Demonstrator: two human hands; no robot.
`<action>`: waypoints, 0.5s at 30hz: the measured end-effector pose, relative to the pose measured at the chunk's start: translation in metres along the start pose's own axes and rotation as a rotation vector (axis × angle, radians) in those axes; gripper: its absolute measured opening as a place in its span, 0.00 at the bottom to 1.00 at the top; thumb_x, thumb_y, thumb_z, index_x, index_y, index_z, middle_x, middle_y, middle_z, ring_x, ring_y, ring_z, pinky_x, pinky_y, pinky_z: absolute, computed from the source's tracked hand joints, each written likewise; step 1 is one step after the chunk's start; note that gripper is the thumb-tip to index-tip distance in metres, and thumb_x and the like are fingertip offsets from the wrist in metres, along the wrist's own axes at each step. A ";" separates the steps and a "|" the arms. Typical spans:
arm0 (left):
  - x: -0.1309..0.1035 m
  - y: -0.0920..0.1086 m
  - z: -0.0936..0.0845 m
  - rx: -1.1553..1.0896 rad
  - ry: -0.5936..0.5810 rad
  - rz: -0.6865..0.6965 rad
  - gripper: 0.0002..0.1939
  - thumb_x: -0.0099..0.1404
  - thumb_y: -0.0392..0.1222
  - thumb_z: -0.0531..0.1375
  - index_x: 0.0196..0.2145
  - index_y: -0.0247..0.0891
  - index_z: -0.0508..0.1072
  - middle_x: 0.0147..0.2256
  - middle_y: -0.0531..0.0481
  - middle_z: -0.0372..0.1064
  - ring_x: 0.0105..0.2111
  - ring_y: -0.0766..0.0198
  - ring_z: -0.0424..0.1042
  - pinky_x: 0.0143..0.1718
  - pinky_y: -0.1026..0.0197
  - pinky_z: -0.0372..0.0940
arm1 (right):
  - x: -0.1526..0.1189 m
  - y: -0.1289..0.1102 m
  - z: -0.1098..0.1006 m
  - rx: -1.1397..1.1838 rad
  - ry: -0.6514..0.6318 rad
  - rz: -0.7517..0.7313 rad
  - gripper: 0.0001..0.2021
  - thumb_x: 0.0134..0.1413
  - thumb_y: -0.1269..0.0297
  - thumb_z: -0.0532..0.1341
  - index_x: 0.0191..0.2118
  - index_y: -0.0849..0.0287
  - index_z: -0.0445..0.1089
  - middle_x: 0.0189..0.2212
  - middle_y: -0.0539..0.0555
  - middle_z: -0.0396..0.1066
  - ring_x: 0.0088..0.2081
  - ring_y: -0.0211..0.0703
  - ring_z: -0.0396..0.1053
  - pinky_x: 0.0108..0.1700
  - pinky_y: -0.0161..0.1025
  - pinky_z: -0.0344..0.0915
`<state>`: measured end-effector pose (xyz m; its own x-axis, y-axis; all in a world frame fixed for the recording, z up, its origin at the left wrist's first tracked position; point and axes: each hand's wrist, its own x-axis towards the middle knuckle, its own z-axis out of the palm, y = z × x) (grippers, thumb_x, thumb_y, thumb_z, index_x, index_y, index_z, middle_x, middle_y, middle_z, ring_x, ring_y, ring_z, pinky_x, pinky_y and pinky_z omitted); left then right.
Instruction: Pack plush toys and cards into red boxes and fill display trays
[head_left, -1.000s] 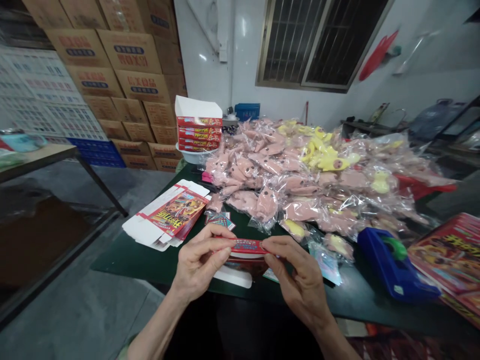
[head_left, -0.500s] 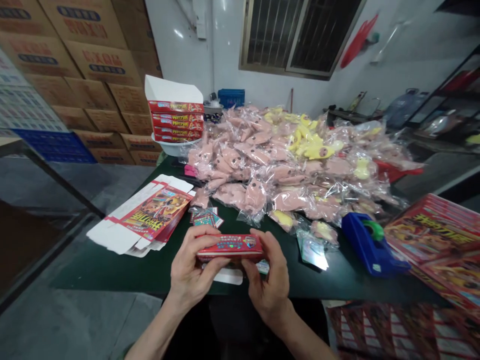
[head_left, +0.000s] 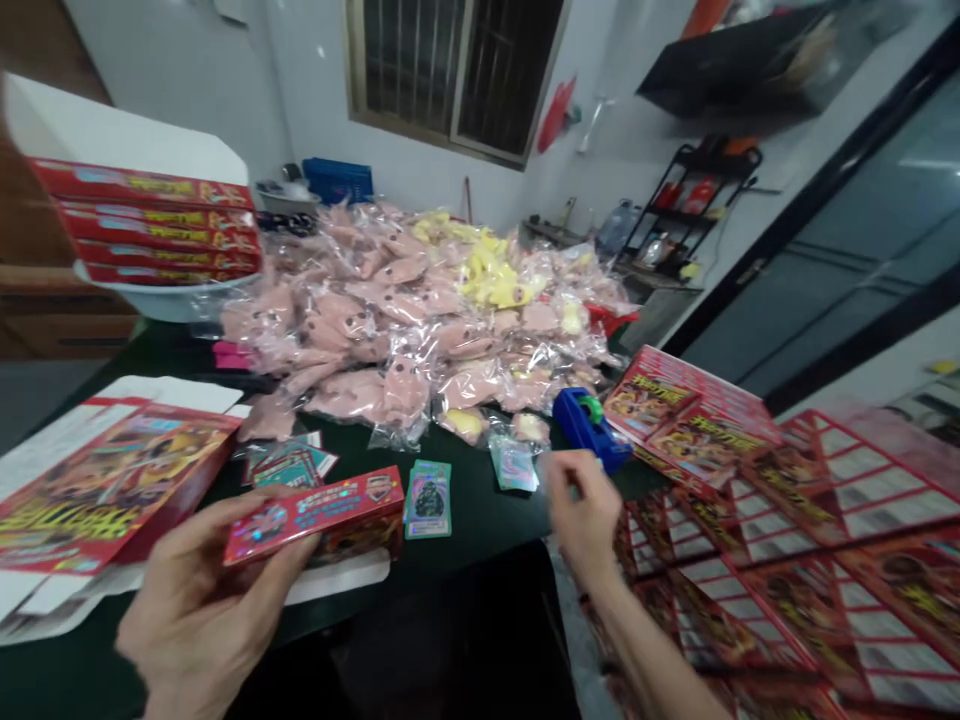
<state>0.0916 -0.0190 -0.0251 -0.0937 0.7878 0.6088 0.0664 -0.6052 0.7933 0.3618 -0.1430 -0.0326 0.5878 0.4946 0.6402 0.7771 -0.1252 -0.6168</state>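
In our left hand (head_left: pixel 199 605), thumb and fingers part-open around it, we are holding a long red cardboard box (head_left: pixel 330 515) above the green table (head_left: pixel 484 525), while our blurry right hand (head_left: pixel 585 510) is hanging half-curled, its grip unclear, near the blue plastic tape holder (head_left: pixel 580 428).

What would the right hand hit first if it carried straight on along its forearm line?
Probably the blue tape dispenser, just beyond the right hand in the picture; height and depth are unclear, so it might pass over.
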 end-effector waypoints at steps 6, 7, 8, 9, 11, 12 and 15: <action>0.001 -0.001 0.003 0.008 0.043 -0.227 0.23 0.36 0.36 0.72 0.34 0.34 0.76 0.27 0.53 0.74 0.21 0.68 0.71 0.19 0.73 0.68 | 0.080 0.097 -0.081 -0.216 -0.090 0.424 0.08 0.49 0.64 0.59 0.24 0.62 0.70 0.21 0.52 0.67 0.29 0.44 0.65 0.33 0.38 0.62; 0.001 -0.002 0.003 0.001 0.036 -0.244 0.23 0.36 0.36 0.72 0.33 0.33 0.76 0.26 0.52 0.73 0.21 0.68 0.71 0.19 0.73 0.67 | 0.088 0.102 -0.084 -0.208 -0.177 0.483 0.09 0.48 0.65 0.61 0.21 0.62 0.69 0.18 0.50 0.65 0.26 0.41 0.64 0.30 0.36 0.60; 0.002 -0.002 0.003 -0.004 0.034 -0.250 0.22 0.36 0.37 0.72 0.33 0.33 0.76 0.26 0.52 0.73 0.21 0.68 0.71 0.19 0.73 0.67 | 0.094 0.105 -0.085 -0.199 -0.257 0.549 0.09 0.47 0.66 0.63 0.20 0.62 0.68 0.16 0.48 0.63 0.23 0.38 0.63 0.27 0.34 0.59; 0.002 -0.002 0.003 -0.008 0.031 -0.249 0.22 0.37 0.37 0.72 0.33 0.32 0.76 0.26 0.51 0.73 0.22 0.68 0.71 0.20 0.74 0.67 | 0.099 0.107 -0.084 -0.190 -0.325 0.617 0.10 0.47 0.66 0.64 0.20 0.63 0.68 0.15 0.46 0.62 0.21 0.35 0.61 0.25 0.33 0.59; 0.003 -0.002 0.003 -0.014 0.034 -0.232 0.20 0.38 0.38 0.72 0.32 0.32 0.76 0.26 0.50 0.73 0.23 0.69 0.71 0.22 0.75 0.68 | 0.104 0.108 -0.081 -0.169 -0.408 0.748 0.09 0.51 0.64 0.63 0.27 0.64 0.69 0.20 0.46 0.65 0.22 0.32 0.62 0.25 0.32 0.62; 0.003 -0.002 0.003 -0.015 0.034 -0.220 0.20 0.38 0.38 0.72 0.32 0.32 0.76 0.26 0.51 0.73 0.23 0.69 0.71 0.23 0.76 0.68 | 0.106 0.108 -0.079 -0.153 -0.426 0.808 0.08 0.54 0.63 0.62 0.32 0.64 0.69 0.25 0.47 0.67 0.24 0.32 0.65 0.27 0.32 0.64; 0.003 -0.004 0.003 -0.007 0.018 -0.205 0.20 0.37 0.38 0.72 0.32 0.34 0.76 0.26 0.52 0.74 0.22 0.69 0.71 0.19 0.75 0.68 | 0.107 0.110 -0.074 -0.085 -0.415 0.960 0.11 0.59 0.61 0.57 0.43 0.63 0.67 0.38 0.52 0.69 0.34 0.36 0.69 0.35 0.38 0.69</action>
<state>0.0940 -0.0136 -0.0261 -0.1222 0.8924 0.4343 0.0372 -0.4332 0.9005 0.5265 -0.1675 0.0018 0.8548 0.4098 -0.3183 0.0478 -0.6730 -0.7381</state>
